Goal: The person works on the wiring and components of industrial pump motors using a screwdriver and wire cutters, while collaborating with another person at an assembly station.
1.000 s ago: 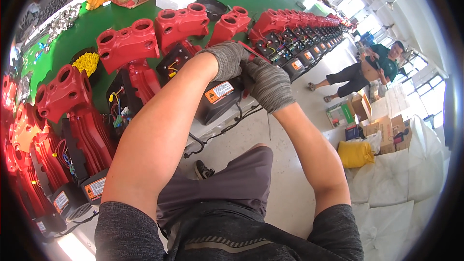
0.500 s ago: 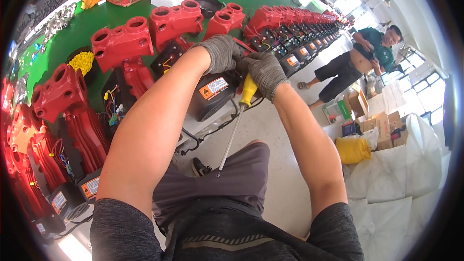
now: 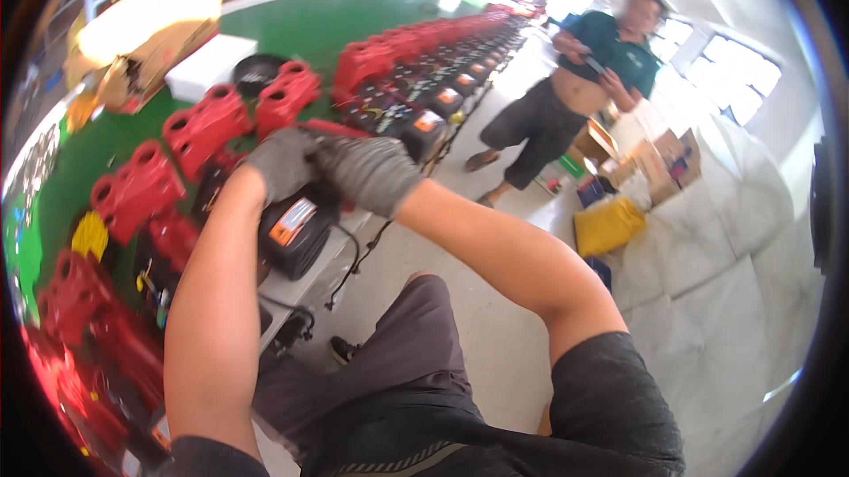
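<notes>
My grey-gloved left hand [image 3: 285,164] and right hand [image 3: 373,175] meet over one of the red machine units on the bench. The fingers of both are curled in, blurred by motion, and what they hold is hidden. Just below them sits the unit's black cover [image 3: 301,234], with an orange and white label. A strip of red metal [image 3: 336,129] shows just beyond my fingers. The yellow-handled screwdriver seen earlier is out of sight. Nearest on the left stands a red casting [image 3: 208,130] with round openings.
More red castings [image 3: 389,53] with black wired bases run along the green bench [image 3: 309,17]. A black cable [image 3: 354,251] hangs off its edge. At the right stands another person [image 3: 588,79], near a yellow sack [image 3: 610,225] and white wrapped bundles [image 3: 699,318].
The view has swung right, so the bench sits further left. My right hand has turned and come over beside my left, and the screwdriver that stuck out below it no longer shows.
</notes>
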A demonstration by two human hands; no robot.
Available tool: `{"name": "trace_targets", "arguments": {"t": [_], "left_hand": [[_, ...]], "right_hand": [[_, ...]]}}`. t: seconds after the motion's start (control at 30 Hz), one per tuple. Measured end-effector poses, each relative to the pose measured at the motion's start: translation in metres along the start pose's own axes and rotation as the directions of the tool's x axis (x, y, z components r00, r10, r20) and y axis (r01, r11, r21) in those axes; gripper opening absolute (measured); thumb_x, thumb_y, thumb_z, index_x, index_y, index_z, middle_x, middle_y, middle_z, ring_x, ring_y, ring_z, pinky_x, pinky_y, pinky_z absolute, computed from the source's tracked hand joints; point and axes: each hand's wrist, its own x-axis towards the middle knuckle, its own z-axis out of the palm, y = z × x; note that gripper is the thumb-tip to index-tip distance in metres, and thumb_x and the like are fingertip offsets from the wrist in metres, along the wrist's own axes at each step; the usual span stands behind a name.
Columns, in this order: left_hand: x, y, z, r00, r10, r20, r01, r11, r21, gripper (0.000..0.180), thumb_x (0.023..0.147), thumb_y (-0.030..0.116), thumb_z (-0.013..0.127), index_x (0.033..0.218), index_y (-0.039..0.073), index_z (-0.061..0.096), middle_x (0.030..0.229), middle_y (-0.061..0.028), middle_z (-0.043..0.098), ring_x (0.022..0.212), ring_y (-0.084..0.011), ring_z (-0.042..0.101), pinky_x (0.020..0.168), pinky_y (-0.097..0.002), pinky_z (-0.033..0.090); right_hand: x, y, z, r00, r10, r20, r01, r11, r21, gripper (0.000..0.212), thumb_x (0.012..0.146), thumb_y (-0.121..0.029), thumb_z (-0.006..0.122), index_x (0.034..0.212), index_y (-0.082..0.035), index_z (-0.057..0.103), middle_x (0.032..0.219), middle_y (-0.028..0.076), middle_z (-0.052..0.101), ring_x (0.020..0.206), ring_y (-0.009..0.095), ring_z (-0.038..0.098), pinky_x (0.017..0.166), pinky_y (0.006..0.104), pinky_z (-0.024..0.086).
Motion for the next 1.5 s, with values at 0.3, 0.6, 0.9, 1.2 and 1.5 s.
{"name": "trace_targets", "arguments": {"t": [0.3, 0.6, 0.9, 1.2, 1.5], "left_hand": [[0.011, 0.018, -0.003, 0.985, -0.128, 0.115, 0.135, 0.990, -0.052, 0.031, 0.081, 0.005, 0.072, 0.112, 0.003, 0.074, 0.094, -0.0193, 0.075, 0.083, -0.0251, 0.072, 0.079, -0.0351, 0.055], [0.004, 0.024, -0.012, 0.949, -0.270, 0.164, 0.302, 0.926, -0.227, 0.027, 0.082, 0.003, 0.071, 0.109, 0.002, 0.074, 0.096, -0.0177, 0.075, 0.086, -0.0259, 0.071, 0.081, -0.0363, 0.055], [0.009, 0.019, -0.007, 0.960, -0.234, 0.151, 0.248, 0.966, -0.079, 0.021, 0.085, 0.009, 0.066, 0.105, 0.004, 0.073, 0.095, -0.0212, 0.072, 0.091, -0.0356, 0.070, 0.086, -0.0411, 0.053], [0.006, 0.025, -0.011, 0.961, -0.200, 0.191, 0.213, 0.976, -0.050, 0.030, 0.083, 0.000, 0.066, 0.113, 0.001, 0.072, 0.097, -0.0188, 0.075, 0.086, -0.0255, 0.070, 0.084, -0.0339, 0.054], [0.004, 0.023, -0.011, 0.955, -0.219, 0.201, 0.265, 0.932, -0.245, 0.025, 0.085, 0.008, 0.070, 0.110, 0.004, 0.073, 0.099, -0.0181, 0.074, 0.094, -0.0290, 0.071, 0.089, -0.0372, 0.054]], "right_hand": [[0.010, 0.013, 0.010, 0.841, 0.345, 0.417, -0.500, 0.791, 0.352, 0.030, 0.088, -0.030, 0.061, 0.098, -0.005, 0.073, 0.086, 0.022, 0.071, 0.083, 0.038, 0.070, 0.075, 0.0471, 0.056], [-0.003, -0.009, -0.043, 0.915, 0.319, 0.247, -0.398, 0.812, 0.426, 0.027, 0.093, -0.024, 0.060, 0.107, -0.002, 0.067, 0.093, 0.020, 0.072, 0.088, 0.040, 0.071, 0.079, 0.0461, 0.056], [-0.004, -0.002, -0.018, 0.987, 0.055, 0.149, -0.073, 0.990, 0.117, 0.024, 0.085, -0.017, 0.064, 0.106, -0.004, 0.067, 0.097, 0.018, 0.069, 0.088, 0.033, 0.073, 0.068, 0.0455, 0.058], [0.012, -0.009, -0.020, 0.860, 0.308, 0.407, -0.452, 0.830, 0.327, 0.029, 0.093, -0.024, 0.055, 0.098, 0.001, 0.071, 0.084, 0.025, 0.070, 0.084, 0.041, 0.070, 0.077, 0.0491, 0.055], [-0.005, -0.004, -0.028, 0.849, 0.359, 0.388, -0.497, 0.794, 0.351, 0.040, 0.092, -0.031, 0.061, 0.118, -0.001, 0.061, 0.105, 0.020, 0.068, 0.096, 0.037, 0.070, 0.082, 0.0488, 0.056]]}}
